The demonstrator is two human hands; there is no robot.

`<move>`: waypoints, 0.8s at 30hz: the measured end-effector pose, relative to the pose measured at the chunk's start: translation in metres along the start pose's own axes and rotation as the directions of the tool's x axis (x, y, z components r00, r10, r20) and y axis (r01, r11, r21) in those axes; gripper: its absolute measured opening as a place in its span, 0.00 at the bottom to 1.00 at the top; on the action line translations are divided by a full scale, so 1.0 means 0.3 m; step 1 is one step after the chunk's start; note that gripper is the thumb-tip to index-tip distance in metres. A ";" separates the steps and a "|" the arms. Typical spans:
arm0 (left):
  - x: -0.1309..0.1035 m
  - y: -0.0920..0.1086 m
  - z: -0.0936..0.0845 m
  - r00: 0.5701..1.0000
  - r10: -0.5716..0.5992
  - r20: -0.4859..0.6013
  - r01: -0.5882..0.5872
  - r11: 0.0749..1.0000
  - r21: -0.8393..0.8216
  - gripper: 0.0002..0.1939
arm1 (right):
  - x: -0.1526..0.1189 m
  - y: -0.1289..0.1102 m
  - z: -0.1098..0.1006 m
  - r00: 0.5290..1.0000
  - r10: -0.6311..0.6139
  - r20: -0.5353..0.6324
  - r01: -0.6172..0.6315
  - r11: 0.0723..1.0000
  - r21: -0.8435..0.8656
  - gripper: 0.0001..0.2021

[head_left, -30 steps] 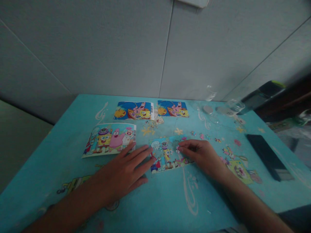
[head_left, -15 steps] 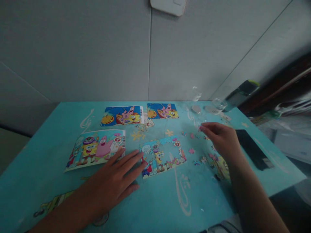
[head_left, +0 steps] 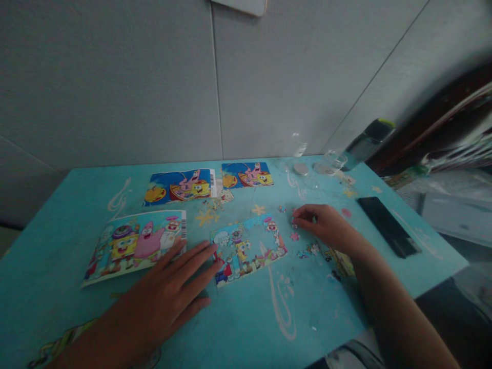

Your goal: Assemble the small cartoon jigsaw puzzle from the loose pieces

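A partly assembled jigsaw lies flat on the turquoise table, with a gap in its middle right. My left hand rests with fingers spread, its fingertips at the jigsaw's left edge. Beyond that hand is a printed picture sheet with cartoon figures. To the right of the jigsaw, my right hand has thumb and forefinger pinched together over small loose pieces; what is between the fingertips is too small to make out. More loose pieces lie nearer me, beside that hand.
A blue picture sheet and a finished blue puzzle lie toward the wall. Clear containers, a round lid and a dark bottle stand at back right. A black flat object lies on the right.
My right hand has moved left and slightly down, closer to the loose pieces beside the jigsaw. My left hand stays by the jigsaw. The whole view has shifted a little.
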State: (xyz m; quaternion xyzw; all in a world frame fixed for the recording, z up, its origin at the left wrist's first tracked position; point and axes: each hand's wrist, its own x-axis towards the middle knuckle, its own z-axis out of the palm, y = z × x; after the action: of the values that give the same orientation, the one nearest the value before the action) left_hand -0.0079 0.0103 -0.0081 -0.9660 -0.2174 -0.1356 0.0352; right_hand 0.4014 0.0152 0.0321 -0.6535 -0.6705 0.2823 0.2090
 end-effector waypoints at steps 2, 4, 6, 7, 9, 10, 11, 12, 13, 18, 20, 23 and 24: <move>-0.001 -0.001 0.001 1.000 0.004 -0.003 -0.004 1.000 0.005 0.21 | 0.001 -0.010 0.010 1.000 -0.001 -0.001 0.001 1.000 -0.025 0.09; 0.000 -0.001 0.000 1.000 0.007 -0.009 -0.007 1.000 0.005 0.21 | 0.002 -0.018 0.017 1.000 0.001 -0.016 -0.002 0.999 -0.043 0.09; 0.002 -0.001 -0.003 1.000 0.008 -0.009 -0.008 1.000 0.006 0.21 | 0.003 -0.021 0.020 1.000 -0.006 -0.017 0.005 0.999 -0.050 0.10; 0.004 -0.001 -0.005 1.000 0.012 -0.006 -0.012 1.000 0.011 0.21 | 0.003 -0.019 0.017 1.000 -0.012 -0.021 0.010 0.998 -0.054 0.10; 0.007 0.000 -0.009 1.000 0.022 -0.003 -0.021 0.999 0.029 0.21 | 0.003 -0.006 0.002 0.998 -0.012 -0.058 0.007 0.997 -0.073 0.12; 0.008 0.000 -0.011 1.000 0.026 -0.002 -0.026 0.999 0.040 0.21 | 0.003 0.005 -0.011 0.995 -0.002 -0.102 -0.007 0.996 -0.088 0.12; 0.009 0.000 -0.012 1.000 0.031 -0.004 -0.031 0.998 0.049 0.21 | 0.003 0.019 -0.026 0.987 0.015 -0.163 -0.031 0.995 -0.100 0.13; 0.009 0.000 -0.012 0.999 0.036 -0.009 -0.035 0.998 0.055 0.21 | 0.002 0.034 -0.044 0.972 0.036 -0.232 -0.061 0.993 -0.102 0.14; 0.008 -0.001 -0.012 0.999 0.039 -0.013 -0.038 0.998 0.059 0.21 | 0.000 0.050 -0.061 0.951 0.061 -0.304 -0.092 0.992 -0.089 0.14; 0.003 -0.006 -0.007 0.999 0.036 0.025 -0.038 0.997 0.066 0.23 | -0.010 0.119 -0.128 0.764 0.136 -0.630 -0.144 0.989 0.038 0.17; 0.002 -0.007 -0.004 0.999 0.034 0.023 -0.035 0.997 0.063 0.23 | -0.014 0.134 -0.142 0.720 0.144 -0.679 -0.157 0.987 0.042 0.18; 0.000 -0.009 0.001 0.999 0.042 -0.010 -0.042 0.998 0.048 0.22 | -0.018 0.146 -0.154 0.738 0.160 -0.656 -0.227 0.974 -0.018 0.18; -0.002 -0.010 0.003 0.999 0.046 -0.015 -0.046 0.998 0.043 0.21 | -0.019 0.148 -0.156 0.758 0.167 -0.631 -0.259 0.964 -0.055 0.17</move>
State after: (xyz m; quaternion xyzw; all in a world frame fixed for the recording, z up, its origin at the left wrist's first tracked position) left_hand -0.0094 0.0129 -0.0091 -0.9686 -0.1977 -0.1376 0.0608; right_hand 0.4656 0.0139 0.0389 -0.7948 -0.5033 0.0262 0.3381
